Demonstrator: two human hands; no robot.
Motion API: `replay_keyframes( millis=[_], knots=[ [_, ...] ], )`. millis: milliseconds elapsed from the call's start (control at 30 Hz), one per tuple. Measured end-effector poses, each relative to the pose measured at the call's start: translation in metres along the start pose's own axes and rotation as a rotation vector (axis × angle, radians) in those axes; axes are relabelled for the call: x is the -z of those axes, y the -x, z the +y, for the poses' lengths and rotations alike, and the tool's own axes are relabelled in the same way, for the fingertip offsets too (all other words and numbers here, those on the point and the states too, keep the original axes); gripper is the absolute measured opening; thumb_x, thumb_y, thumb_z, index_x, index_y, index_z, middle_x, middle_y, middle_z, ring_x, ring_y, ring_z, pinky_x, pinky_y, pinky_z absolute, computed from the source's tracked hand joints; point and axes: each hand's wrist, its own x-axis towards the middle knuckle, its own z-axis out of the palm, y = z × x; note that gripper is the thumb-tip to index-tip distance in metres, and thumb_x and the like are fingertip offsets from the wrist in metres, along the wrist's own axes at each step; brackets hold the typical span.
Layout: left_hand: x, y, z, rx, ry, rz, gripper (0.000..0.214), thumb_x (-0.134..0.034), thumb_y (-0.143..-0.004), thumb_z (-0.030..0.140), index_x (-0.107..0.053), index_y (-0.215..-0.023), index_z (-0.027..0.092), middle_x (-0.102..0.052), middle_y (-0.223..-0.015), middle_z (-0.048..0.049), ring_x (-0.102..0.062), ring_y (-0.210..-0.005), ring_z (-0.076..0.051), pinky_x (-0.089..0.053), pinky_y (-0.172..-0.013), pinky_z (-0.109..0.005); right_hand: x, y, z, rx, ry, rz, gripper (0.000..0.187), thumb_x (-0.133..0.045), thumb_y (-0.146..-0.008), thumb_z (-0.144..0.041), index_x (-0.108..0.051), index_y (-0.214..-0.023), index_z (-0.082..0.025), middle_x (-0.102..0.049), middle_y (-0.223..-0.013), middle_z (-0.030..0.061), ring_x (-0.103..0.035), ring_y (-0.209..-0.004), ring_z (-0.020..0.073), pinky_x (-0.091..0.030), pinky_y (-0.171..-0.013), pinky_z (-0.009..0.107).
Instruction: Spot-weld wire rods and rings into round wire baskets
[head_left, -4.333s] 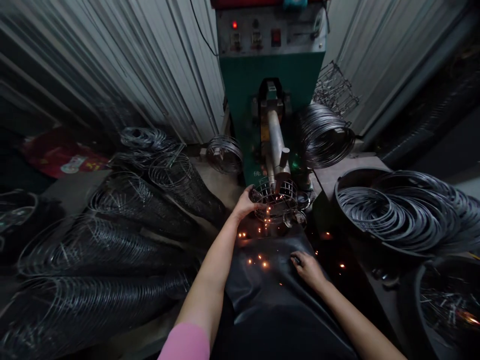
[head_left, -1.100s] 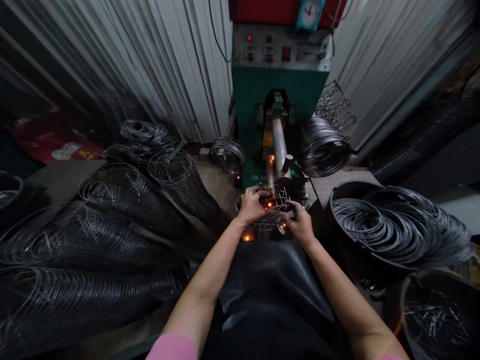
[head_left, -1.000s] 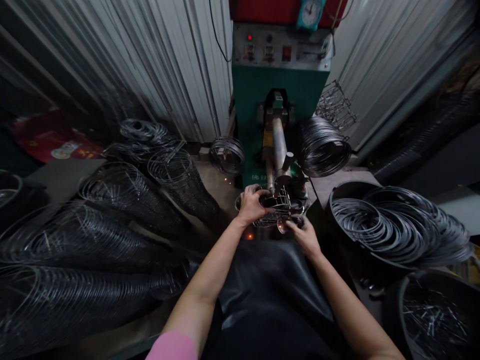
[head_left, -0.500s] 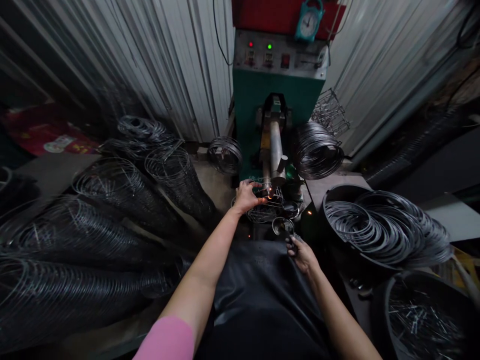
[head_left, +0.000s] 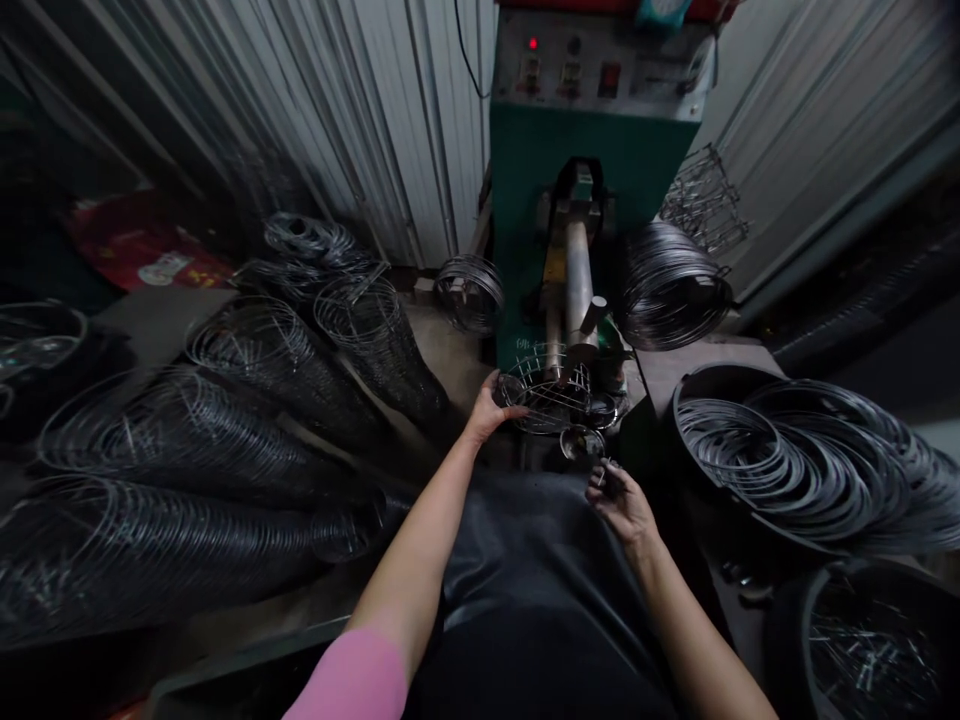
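Sparks gone: left hand [head_left: 486, 409], fingers clamped on the round wire basket frame [head_left: 546, 392], stays; right hand [head_left: 619, 500] has withdrawn, fingers pinching a small wire piece [head_left: 604, 468].

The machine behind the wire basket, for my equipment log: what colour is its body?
Green, with a grey control panel; head view.

Two hands [head_left: 487, 410] [head_left: 621, 498], one wire basket [head_left: 547, 390], one welding machine [head_left: 592, 150].

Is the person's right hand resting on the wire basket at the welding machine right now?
No, the right hand is off it, nearer the apron; only the left hand touches the wire basket.
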Motion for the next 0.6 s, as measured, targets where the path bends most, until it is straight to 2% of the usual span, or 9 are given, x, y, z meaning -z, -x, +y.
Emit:
replay_keyframes(
  millis=[67, 100, 167, 200, 267, 367, 433, 500, 600],
  knots=[
    [-0.002, 0.0, -0.002, 0.033, 0.092, -0.001, 0.1, -0.082, -0.05, 0.038, -0.03, -0.132, 0.013, -0.052, -0.12, -0.0136, -0.052, -0.11, -0.023, -0.043, -0.094, -0.039, 0.001, -0.001, 0.008, 0.119, 0.077, 0.086, 0.02, -0.068, -0.063, -0.033, -0.059, -0.075, -0.021, -0.052, -0.054, -0.0055, -0.037, -0.037, 0.0059, -0.032, -0.034, 0.02],
    [-0.002, 0.002, -0.002, 0.046, 0.157, -0.004, 0.099, -0.081, -0.051, 0.039, -0.03, -0.131, 0.014, -0.05, -0.122, -0.014, -0.052, -0.111, -0.024, -0.044, -0.093, -0.039, 0.003, 0.0, 0.013, 0.194, 0.169, 0.135, 0.021, -0.068, -0.064, -0.034, -0.061, -0.078, -0.021, -0.051, -0.052, -0.0059, -0.036, -0.036, 0.0059, -0.031, -0.034, 0.02],
    [0.001, 0.009, -0.001, 0.043, 0.26, -0.02, 0.098, -0.081, -0.05, 0.041, -0.03, -0.13, 0.016, -0.046, -0.127, -0.0149, -0.05, -0.113, -0.025, -0.045, -0.092, -0.039, 0.014, 0.002, 0.024, 0.356, 0.437, 0.192, 0.022, -0.066, -0.065, -0.036, -0.065, -0.081, -0.021, -0.058, -0.058, -0.0025, -0.048, -0.045, 0.0103, -0.04, -0.042, 0.023],
    [0.004, 0.014, -0.001, 0.033, 0.287, -0.032, 0.098, -0.08, -0.049, 0.043, -0.03, -0.129, 0.017, -0.044, -0.128, -0.0151, -0.049, -0.114, -0.025, -0.045, -0.092, -0.039, 0.02, 0.004, 0.03, 0.424, 0.586, 0.184, 0.021, -0.066, -0.066, -0.036, -0.066, -0.08, -0.021, -0.063, -0.064, 0.0006, -0.056, -0.055, 0.0141, -0.046, -0.05, 0.026],
    [0.011, 0.028, 0.002, 0.006, 0.261, -0.065, 0.099, -0.08, -0.049, 0.045, -0.03, -0.129, 0.017, -0.043, -0.13, -0.015, -0.048, -0.116, -0.026, -0.044, -0.093, -0.038, 0.033, 0.008, 0.037, 0.503, 0.832, 0.11, 0.019, -0.064, -0.066, -0.036, -0.068, -0.076, -0.021, -0.069, -0.077, 0.0053, -0.063, -0.074, 0.0207, -0.05, -0.067, 0.033],
    [0.021, 0.05, 0.012, -0.052, 0.059, -0.071, 0.099, -0.08, -0.05, 0.045, -0.029, -0.13, 0.017, -0.041, -0.131, -0.0145, -0.047, -0.117, -0.026, -0.041, -0.096, -0.038, 0.038, 0.017, 0.029, 0.498, 1.023, -0.011, 0.018, -0.061, -0.067, -0.036, -0.069, -0.074, -0.022, -0.07, -0.078, 0.0062, -0.065, -0.077, 0.0242, -0.05, -0.072, 0.038],
    [0.023, 0.061, 0.027, -0.11, -0.143, -0.053, 0.098, -0.082, -0.048, 0.04, -0.032, -0.13, 0.018, -0.041, -0.129, -0.0135, -0.045, -0.117, -0.027, -0.039, -0.098, -0.039, 0.025, 0.025, 0.009, 0.482, 1.081, -0.11, 0.02, -0.06, -0.069, -0.037, -0.069, -0.077, -0.022, -0.071, -0.079, 0.0059, -0.065, -0.076, 0.0241, -0.05, -0.07, 0.037],
    [0.02, 0.067, 0.048, -0.176, -0.356, -0.054, 0.097, -0.083, -0.045, 0.036, -0.035, -0.128, 0.019, -0.041, -0.127, -0.0122, -0.042, -0.118, -0.028, -0.037, -0.099, -0.041, 0.001, 0.033, -0.019, 0.476, 1.127, -0.236, 0.021, -0.06, -0.071, -0.036, -0.069, -0.083, -0.022, -0.071, -0.081, 0.0046, -0.064, -0.077, 0.0223, -0.049, -0.069, 0.033],
    [0.01, 0.072, 0.08, -0.247, -0.624, -0.1, 0.096, -0.083, -0.043, 0.033, -0.038, -0.127, 0.02, -0.041, -0.124, -0.0118, -0.038, -0.118, -0.031, -0.032, -0.101, -0.044, -0.04, 0.033, -0.054, 0.503, 1.23, -0.296, 0.019, -0.064, -0.065, -0.028, -0.066, -0.084, -0.022, -0.068, -0.075, 0.0006, -0.061, -0.07, 0.0177, -0.046, -0.062, 0.027]
  ],
)
